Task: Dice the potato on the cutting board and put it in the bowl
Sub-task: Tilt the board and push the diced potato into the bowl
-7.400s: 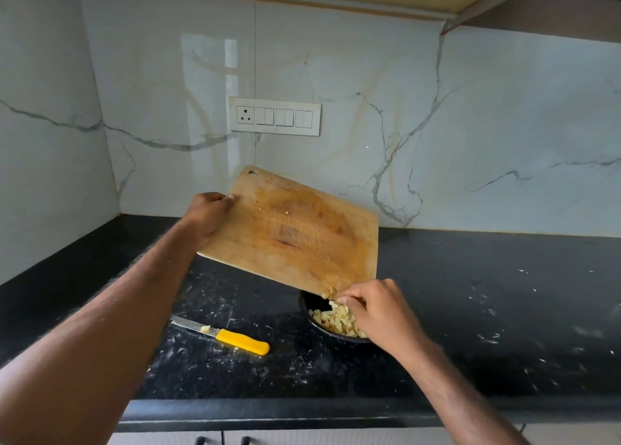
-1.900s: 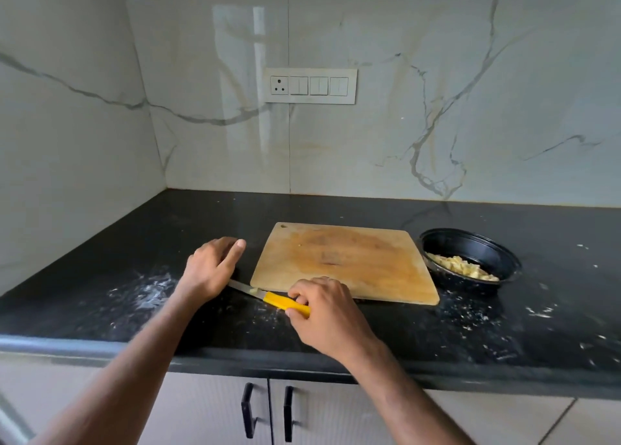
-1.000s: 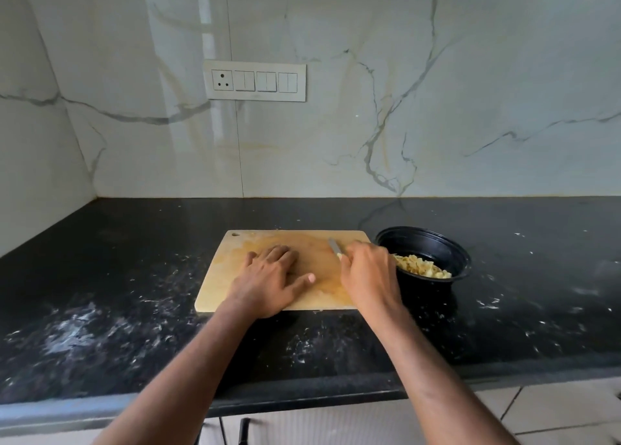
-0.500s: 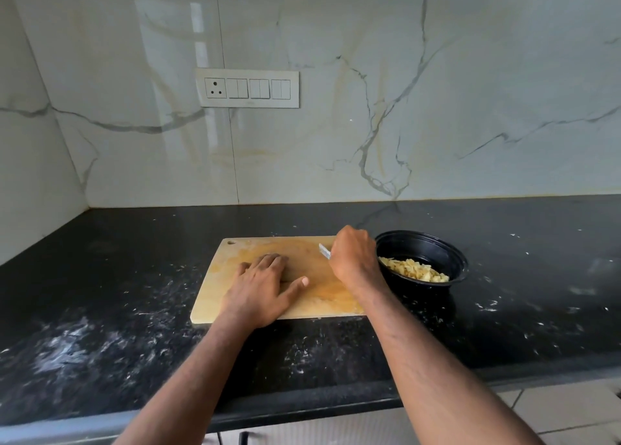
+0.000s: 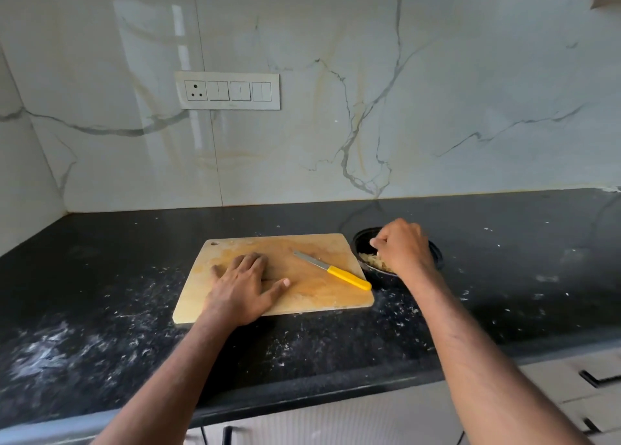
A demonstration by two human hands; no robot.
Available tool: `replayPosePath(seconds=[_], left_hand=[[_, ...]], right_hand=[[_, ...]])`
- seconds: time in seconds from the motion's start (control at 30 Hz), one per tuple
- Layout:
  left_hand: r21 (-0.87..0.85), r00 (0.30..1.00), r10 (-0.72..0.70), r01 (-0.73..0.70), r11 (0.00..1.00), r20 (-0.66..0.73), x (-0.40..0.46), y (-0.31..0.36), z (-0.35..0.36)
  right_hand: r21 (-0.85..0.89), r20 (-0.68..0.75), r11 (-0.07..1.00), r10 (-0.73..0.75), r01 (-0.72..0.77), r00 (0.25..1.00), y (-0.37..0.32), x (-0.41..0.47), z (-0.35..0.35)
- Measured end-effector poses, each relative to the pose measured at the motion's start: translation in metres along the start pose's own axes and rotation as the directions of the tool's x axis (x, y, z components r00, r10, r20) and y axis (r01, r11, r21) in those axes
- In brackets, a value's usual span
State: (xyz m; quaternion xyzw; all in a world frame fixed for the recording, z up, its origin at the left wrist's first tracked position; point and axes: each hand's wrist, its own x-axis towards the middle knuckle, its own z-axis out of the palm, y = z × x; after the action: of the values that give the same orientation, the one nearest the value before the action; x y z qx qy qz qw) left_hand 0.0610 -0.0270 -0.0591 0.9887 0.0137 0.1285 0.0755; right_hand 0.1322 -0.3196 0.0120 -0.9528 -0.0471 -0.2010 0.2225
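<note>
Left hand (image 5: pixel 245 285) lies flat, fingers straight & spread, palm down on the rectangular pale wooden cutting board (image 5: pixel 322 296), near its front-left part. Right hand (image 5: pixel 401 251) hangs over the round black bowl (image 5: pixel 437 258), fingers curled in; can't tell whether it holds anything. Diced potato (image 5: pixel 373 261), pale yellow small bits, sits inside the bowl, just under & left of the right hand, partly hidden by it. Bowl stands just beside the board's right edge, toward the back. Knife w/ yellow plastic handle & thin steel blade (image 5: pixel 336 271) lies diagonally on the board's right half, handle tip at the right edge, apart from both hands. Board surface stained orange-brown, small hole in its back-left corner. Black speckled stone table (image 5: pixel 504 293), glossy, dusted w/ white flecks; open room left of the board, in front of it & right of the bowl. Veined marble-look wall (image 5: pixel 437 91) behind.
</note>
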Motion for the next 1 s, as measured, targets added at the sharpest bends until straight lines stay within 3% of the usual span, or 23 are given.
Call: replayPosePath(seconds=[0.13, 0.3, 0.43, 0.5, 0.57, 0.67, 0.77, 1.0], left_hand=[[-0.009, 1.000, -0.014, 0.014, 1.000, -0.016, 0.000, 0.002, -0.001], [-0.017, 1.000, -0.019, 0.019, 1.000, -0.024, -0.002, 0.002, -0.001], [-0.010, 1.000, -0.027, 0.027, 1.000, -0.003, -0.002, 0.005, -0.004], [-0.008, 1.000, -0.027, 0.027, 1.000, -0.006, -0.003, 0.005, -0.005], [-0.013, 0.999, -0.027, 0.027, 1.000, -0.017, -0.003, 0.004, -0.005], [-0.017, 0.999, -0.030, 0.030, 0.999, -0.019, -0.002, 0.004, -0.003], [-0.018, 0.999, -0.036, 0.035, 0.999, -0.025, -0.002, 0.004, -0.002], [0.000, 0.994, -0.035, 0.035, 0.999, -0.106, -0.014, 0.005, 0.001]], right_hand=[[0.142, -0.134, 0.967, -0.192, 0.211, 0.972, 0.031, -0.031, -0.001], [0.008, -0.189, 0.913, -0.399, 0.408, 0.897, 0.050, -0.037, 0.024], [-0.030, -0.097, 0.937, -0.350, 0.349, 0.932, 0.048, -0.001, 0.027], [-0.080, -0.128, 0.956, -0.291, 0.282, 0.948, 0.042, 0.005, 0.029], [-0.006, -0.219, 0.965, -0.257, 0.262, 0.941, 0.027, -0.005, 0.034], [0.173, -0.120, 0.929, -0.311, 0.329, 0.943, 0.007, -0.041, 0.043], [0.163, -0.026, 0.928, -0.334, 0.334, 0.942, 0.005, -0.061, 0.049], [0.141, -0.066, 0.970, -0.192, 0.200, 0.979, 0.009, -0.059, 0.050]])
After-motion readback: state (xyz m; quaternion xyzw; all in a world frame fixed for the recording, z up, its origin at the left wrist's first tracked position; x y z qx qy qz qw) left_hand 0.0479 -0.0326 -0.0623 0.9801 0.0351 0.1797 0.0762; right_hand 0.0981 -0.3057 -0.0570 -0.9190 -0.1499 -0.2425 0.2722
